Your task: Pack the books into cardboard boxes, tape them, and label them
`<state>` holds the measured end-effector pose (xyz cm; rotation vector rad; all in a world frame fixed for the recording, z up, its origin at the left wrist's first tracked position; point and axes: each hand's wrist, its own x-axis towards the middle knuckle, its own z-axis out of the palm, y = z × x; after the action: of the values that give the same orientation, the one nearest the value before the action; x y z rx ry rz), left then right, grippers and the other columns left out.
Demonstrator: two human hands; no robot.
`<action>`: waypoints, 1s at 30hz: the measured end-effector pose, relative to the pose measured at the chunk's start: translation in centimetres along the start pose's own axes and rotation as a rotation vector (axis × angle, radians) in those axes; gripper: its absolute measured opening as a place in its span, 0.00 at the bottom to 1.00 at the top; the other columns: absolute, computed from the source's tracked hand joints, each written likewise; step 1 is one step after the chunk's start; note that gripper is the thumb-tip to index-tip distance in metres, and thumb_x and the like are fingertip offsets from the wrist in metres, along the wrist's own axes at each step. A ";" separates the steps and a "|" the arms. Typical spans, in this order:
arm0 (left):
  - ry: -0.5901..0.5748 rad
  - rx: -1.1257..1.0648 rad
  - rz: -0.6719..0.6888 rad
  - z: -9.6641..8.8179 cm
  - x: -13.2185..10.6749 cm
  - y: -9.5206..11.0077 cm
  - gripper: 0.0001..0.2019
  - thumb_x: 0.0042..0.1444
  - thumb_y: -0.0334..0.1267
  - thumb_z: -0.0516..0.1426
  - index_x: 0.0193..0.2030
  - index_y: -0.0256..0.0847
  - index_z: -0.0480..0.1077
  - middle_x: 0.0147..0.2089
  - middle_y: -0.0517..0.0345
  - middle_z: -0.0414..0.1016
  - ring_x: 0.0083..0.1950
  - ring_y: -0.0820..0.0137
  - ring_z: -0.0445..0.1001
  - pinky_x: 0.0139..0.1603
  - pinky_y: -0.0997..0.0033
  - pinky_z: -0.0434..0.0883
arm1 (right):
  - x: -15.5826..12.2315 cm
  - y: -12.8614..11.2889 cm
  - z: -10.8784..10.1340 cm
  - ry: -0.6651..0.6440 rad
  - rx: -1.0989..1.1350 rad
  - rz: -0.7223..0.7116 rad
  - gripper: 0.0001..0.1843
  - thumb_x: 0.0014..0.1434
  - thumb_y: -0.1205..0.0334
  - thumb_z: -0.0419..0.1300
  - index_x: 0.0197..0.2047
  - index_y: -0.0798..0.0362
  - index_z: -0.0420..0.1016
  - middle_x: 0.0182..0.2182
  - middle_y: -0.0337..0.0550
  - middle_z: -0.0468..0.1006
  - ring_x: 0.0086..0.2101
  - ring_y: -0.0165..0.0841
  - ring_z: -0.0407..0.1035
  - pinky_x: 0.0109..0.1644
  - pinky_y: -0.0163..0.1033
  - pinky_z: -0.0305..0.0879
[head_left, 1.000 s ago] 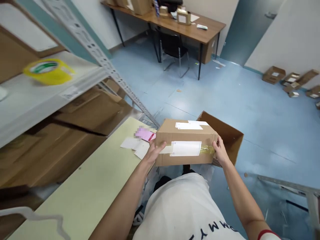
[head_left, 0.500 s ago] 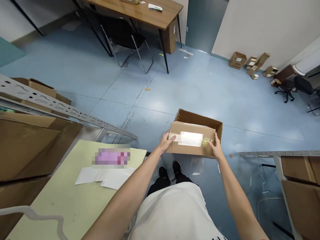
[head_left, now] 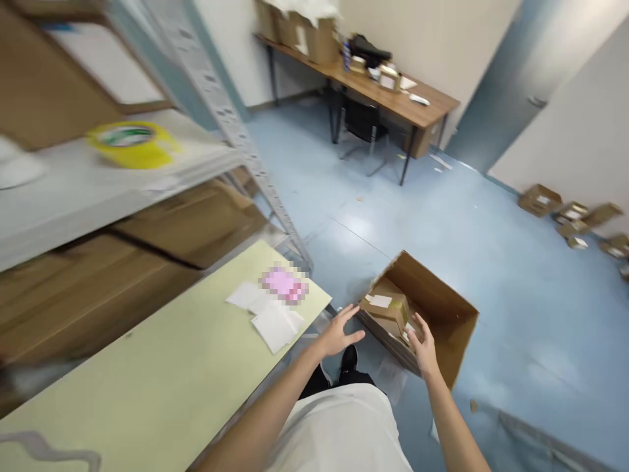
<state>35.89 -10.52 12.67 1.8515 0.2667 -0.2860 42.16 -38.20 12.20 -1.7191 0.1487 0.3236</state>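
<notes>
A large open cardboard box (head_left: 445, 308) stands on the blue floor in front of me. Inside it lies a smaller taped parcel (head_left: 388, 309) with a white label. My left hand (head_left: 339, 331) hovers at the box's near left edge, fingers spread, holding nothing. Over the near rim of the box, my right hand (head_left: 422, 344) is also open with its fingers apart, just right of the parcel. Neither hand touches the parcel.
A pale green table (head_left: 162, 373) at my left carries white papers (head_left: 272, 318) and a pink item (head_left: 284, 285). Metal shelving (head_left: 98, 190) holds flat cardboard and a yellow tape roll (head_left: 130, 141). A wooden desk (head_left: 393, 92) and small boxes (head_left: 572, 213) stand farther off.
The parcel that both hands gripped has gone down into the open box, and both hands have let go and opened. The view swung back left toward the shelving.
</notes>
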 end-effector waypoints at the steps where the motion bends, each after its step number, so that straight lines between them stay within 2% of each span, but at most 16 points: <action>1: 0.036 -0.011 -0.012 -0.8 -1.4 -0.2 0.41 0.46 0.57 0.64 0.66 0.41 0.66 0.72 0.39 0.57 0.73 0.50 0.57 0.71 0.48 0.56 | 0.3 -0.5 1.1 -0.039 -0.015 -0.023 0.37 0.49 0.39 0.67 0.59 0.47 0.71 0.58 0.56 0.74 0.49 0.51 0.76 0.55 0.58 0.72; 5: 0.255 -0.030 -0.035 -4.7 -6.9 -0.4 0.36 0.43 0.50 0.67 0.61 0.43 0.71 0.67 0.42 0.68 0.67 0.48 0.67 0.68 0.49 0.62 | 1.8 -2.4 6.9 -0.236 -0.050 -0.136 0.30 0.48 0.40 0.68 0.52 0.46 0.76 0.48 0.52 0.80 0.44 0.50 0.78 0.49 0.57 0.75; 8: 0.476 -0.049 -0.062 -8.2 -12.0 -0.5 0.34 0.41 0.48 0.68 0.58 0.44 0.74 0.64 0.44 0.71 0.63 0.46 0.71 0.64 0.49 0.66 | 1.8 -4.3 13.0 -0.424 -0.070 -0.224 0.29 0.49 0.40 0.67 0.50 0.47 0.76 0.42 0.51 0.81 0.40 0.48 0.78 0.46 0.56 0.76; 10: 0.590 -0.053 -0.085 -10.5 -15.8 -0.8 0.33 0.42 0.48 0.67 0.58 0.43 0.74 0.63 0.43 0.72 0.62 0.47 0.72 0.63 0.49 0.67 | 1.0 -5.7 17.5 -0.538 -0.074 -0.263 0.30 0.49 0.39 0.66 0.50 0.48 0.76 0.39 0.50 0.80 0.36 0.45 0.78 0.44 0.55 0.76; 15: 0.820 -0.111 -0.104 -15.5 -25.8 -2.8 0.32 0.45 0.51 0.66 0.58 0.43 0.73 0.61 0.42 0.74 0.59 0.50 0.75 0.61 0.50 0.69 | -4.7 -9.5 29.3 -0.791 -0.054 -0.383 0.30 0.49 0.40 0.66 0.49 0.51 0.74 0.35 0.46 0.79 0.30 0.37 0.75 0.40 0.50 0.75; 19: 0.976 -0.174 -0.049 -19.1 -31.5 -4.5 0.35 0.41 0.52 0.68 0.58 0.43 0.72 0.62 0.42 0.73 0.58 0.50 0.75 0.60 0.48 0.69 | -10.8 -12.6 37.1 -0.980 -0.101 -0.506 0.33 0.52 0.43 0.64 0.57 0.49 0.68 0.42 0.47 0.78 0.30 0.34 0.74 0.38 0.45 0.74; 21: 1.035 -0.191 -0.025 -21.2 -33.3 -4.5 0.37 0.40 0.52 0.69 0.59 0.44 0.71 0.63 0.42 0.72 0.58 0.50 0.75 0.61 0.48 0.69 | -13.4 -14.5 40.4 -1.035 -0.126 -0.558 0.34 0.53 0.44 0.63 0.60 0.48 0.66 0.45 0.48 0.78 0.31 0.34 0.74 0.37 0.44 0.73; 24: 1.099 -0.180 -0.022 -24.5 -34.6 -3.7 0.37 0.42 0.50 0.69 0.61 0.44 0.69 0.64 0.42 0.70 0.60 0.50 0.74 0.62 0.48 0.68 | -15.9 -17.3 44.8 -1.076 -0.154 -0.627 0.36 0.53 0.45 0.64 0.62 0.48 0.65 0.47 0.50 0.78 0.33 0.35 0.74 0.36 0.44 0.73; 27: 1.179 -0.171 0.018 -27.5 -34.5 -2.9 0.36 0.44 0.48 0.68 0.61 0.45 0.68 0.66 0.44 0.67 0.60 0.50 0.73 0.62 0.51 0.68 | -16.8 -19.3 48.9 -1.101 -0.159 -0.718 0.34 0.52 0.47 0.64 0.60 0.49 0.67 0.47 0.50 0.78 0.42 0.39 0.75 0.45 0.47 0.73; 30: 1.240 -0.126 0.051 -29.9 -33.6 -2.7 0.32 0.47 0.46 0.67 0.60 0.44 0.68 0.66 0.45 0.67 0.61 0.52 0.71 0.62 0.52 0.68 | -16.7 -20.1 52.4 -1.063 -0.228 -0.798 0.27 0.53 0.48 0.64 0.55 0.50 0.72 0.51 0.52 0.77 0.49 0.44 0.72 0.52 0.52 0.70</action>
<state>5.16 17.55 29.77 1.6840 1.0365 0.9407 25.09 15.39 28.65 -1.4730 -1.3439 0.6093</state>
